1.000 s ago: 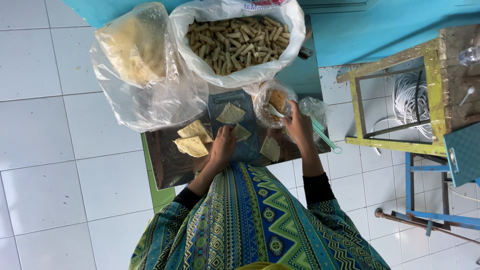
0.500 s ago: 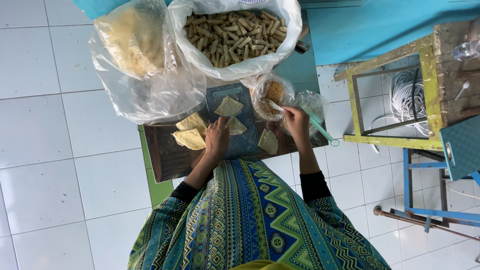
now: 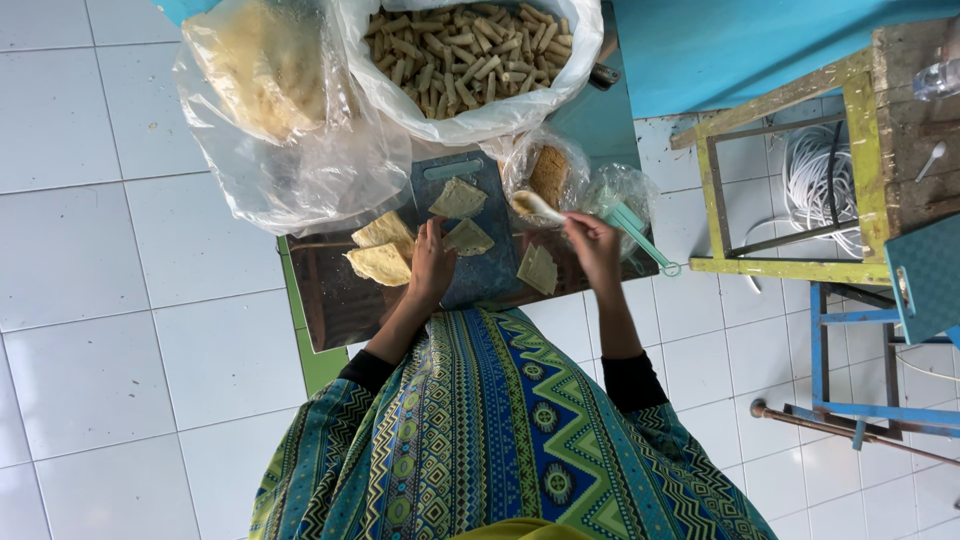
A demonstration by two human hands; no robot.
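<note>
Looking down from the head camera, I see my left hand point(image 3: 432, 262) at the centre of the frame, lying on the grey board point(image 3: 470, 235), its fingers spread and pressing lightly on a triangular wrapper point(image 3: 467, 237). My right hand point(image 3: 592, 245), just right of centre, has its fingers pinched together on the handle of a pale spoon point(image 3: 535, 205). The spoon's bowl points left toward the small bag of filling point(image 3: 545, 172) that stands open just above the board.

Another wrapper point(image 3: 457, 198) lies higher on the board, one more point(image 3: 538, 268) sits at the board's right edge, and two folded ones point(image 3: 381, 250) rest to the left on the dark tray point(image 3: 325, 295). At the top of the frame a big white bag holds the finished rolls point(image 3: 460, 50), and the clear bag at upper left holds a stack of sheets point(image 3: 265, 65). A teal tool point(image 3: 640, 235) lies to the right of my spoon hand, touching nothing I hold.

I judge this to be the filling step: one wrapper held flat, the spoon between bag and board. Whether the spoon is loaded I cannot tell. The next move, as I read it, calls for bringing the spoon over the held wrapper and dropping a modest dab near its middle, while my left fingers shift clear without letting the thin sheet slide or curl.
</note>
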